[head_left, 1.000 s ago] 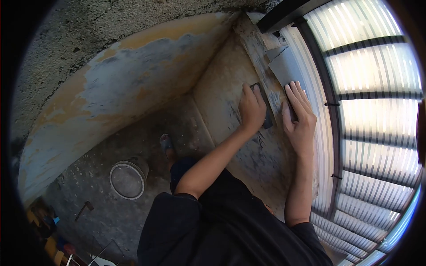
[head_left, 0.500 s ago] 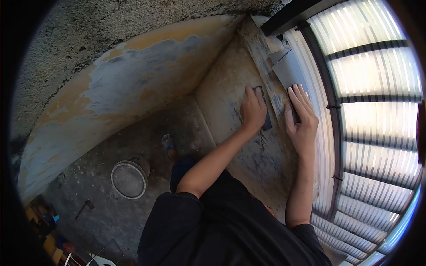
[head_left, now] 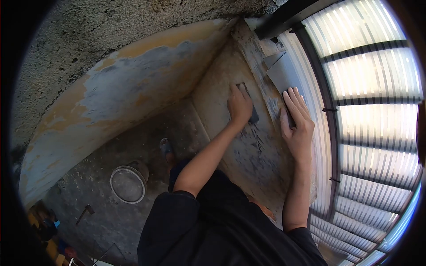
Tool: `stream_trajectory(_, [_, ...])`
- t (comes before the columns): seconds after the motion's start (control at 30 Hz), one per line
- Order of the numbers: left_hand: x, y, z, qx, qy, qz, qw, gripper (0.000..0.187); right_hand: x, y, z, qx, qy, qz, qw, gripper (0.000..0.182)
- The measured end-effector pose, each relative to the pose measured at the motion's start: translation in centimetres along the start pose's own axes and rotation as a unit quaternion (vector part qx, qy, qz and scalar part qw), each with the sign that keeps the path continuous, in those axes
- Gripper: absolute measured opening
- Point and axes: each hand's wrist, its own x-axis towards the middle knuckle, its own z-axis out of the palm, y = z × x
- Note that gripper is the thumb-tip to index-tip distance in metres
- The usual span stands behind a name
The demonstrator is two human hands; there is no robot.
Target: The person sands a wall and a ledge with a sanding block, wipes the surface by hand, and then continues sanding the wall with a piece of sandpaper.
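Observation:
My left hand (head_left: 241, 105) is closed around a dark, flat rectangular block (head_left: 254, 116), which it presses against the stained wall (head_left: 222, 73). Dark smears mark the wall surface below the block. To the right, my right hand (head_left: 299, 131) lies on the wall's top ledge with fingers stretched out and thumb apart. Its fingertips touch a smooth grey sheet-like surface (head_left: 284, 75) with a torn or broken corner. What lies under the right palm is hidden.
A round bucket (head_left: 128, 184) with a pale rim stands on the grey floor (head_left: 93, 177). A hammer-like tool (head_left: 84, 213) lies left of it. Dark metal bars (head_left: 326, 111) and corrugated translucent panels (head_left: 375, 75) run along the right. A curved, patchy wall (head_left: 133, 75) rises at left.
My left hand has slid the block a little left across the wall, away from the ledge. The right hand stays on the ledge. The view has shifted slightly.

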Motion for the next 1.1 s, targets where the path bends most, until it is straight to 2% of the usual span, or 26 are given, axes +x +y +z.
stream_trajectory(0.07, [5.1, -0.5, -0.1, 0.063, 0.017, -0.045, 0.997, 0.023, 0.0, 0.0, 0.0, -0.001, -0.002, 0.001, 1.0, 0.04])
stream_trajectory(0.13, [10.1, -2.9, 0.6, 0.113, 0.09, 0.007, 0.989, 0.022, 0.1, 0.1, 0.1, 0.0, 0.0, 0.007, 1.0, 0.04])
stream_trajectory(0.23, [10.9, -3.9, 0.3, 0.076, 0.102, 0.005, 0.992, 0.021, -0.1, 0.1, -0.1, 0.002, 0.001, 0.002, 1.0, 0.04])
stream_trajectory(0.37, [1.1, -3.0, -0.1, 0.082, -0.018, -0.05, 0.995, 0.023, 0.2, -0.1, -0.1, -0.003, 0.001, 0.009, 1.0, 0.039])
stream_trajectory(0.47, [-1.3, -3.5, 0.4, 0.059, 0.003, -0.013, 0.998, 0.022, 0.5, -0.4, 0.1, -0.005, 0.0, 0.012, 1.0, 0.039])
stream_trajectory(0.5, [-0.2, -3.9, 0.7, 0.059, 0.003, -0.017, 0.998, 0.022, 0.4, -0.4, -0.1, -0.008, -0.007, 0.018, 1.0, 0.038])
stream_trajectory(0.57, [5.5, -5.2, 1.1, 0.093, 0.095, 0.007, 0.991, 0.021, 0.5, -0.2, -0.1, -0.01, -0.009, 0.016, 1.0, 0.038])
stream_trajectory(0.63, [10.7, -7.5, 0.7, 0.154, 0.046, -0.033, 0.986, 0.022, 0.4, -0.1, 0.1, -0.011, -0.009, 0.017, 1.0, 0.038])
stream_trajectory(0.7, [11.1, -7.6, 0.5, 0.152, 0.058, -0.036, 0.986, 0.023, 0.5, -0.1, 0.1, -0.008, -0.009, 0.016, 1.0, 0.039])
stream_trajectory(0.77, [9.7, -7.2, 0.4, 0.152, 0.068, -0.037, 0.985, 0.024, 0.5, -0.1, 0.0, -0.004, -0.012, 0.018, 1.0, 0.039])
stream_trajectory(0.87, [2.3, -6.5, 0.5, 0.103, 0.024, -0.036, 0.994, 0.028, 0.5, 0.0, 0.1, -0.004, -0.013, 0.015, 1.0, 0.039])
stream_trajectory(0.93, [0.3, -6.7, 0.7, 0.078, 0.007, -0.002, 0.997, 0.029, 0.7, 0.0, 0.2, -0.008, -0.011, 0.011, 1.0, 0.039])
stream_trajectory(0.97, [1.9, -7.5, 1.1, 0.076, 0.006, -0.005, 0.997, 0.029, 0.6, 0.2, 0.1, -0.009, -0.013, 0.009, 1.0, 0.039])
stream_trajectory(1.03, [8.6, -9.6, 1.0, 0.141, 0.078, 0.03, 0.986, 0.028, 0.6, 0.1, 0.1, -0.009, -0.015, 0.01, 1.0, 0.039])
stream_trajectory(1.1, [11.4, -10.4, 0.8, 0.153, 0.071, 0.016, 0.985, 0.028, 0.6, 0.0, 0.1, -0.004, -0.012, 0.012, 1.0, 0.039])
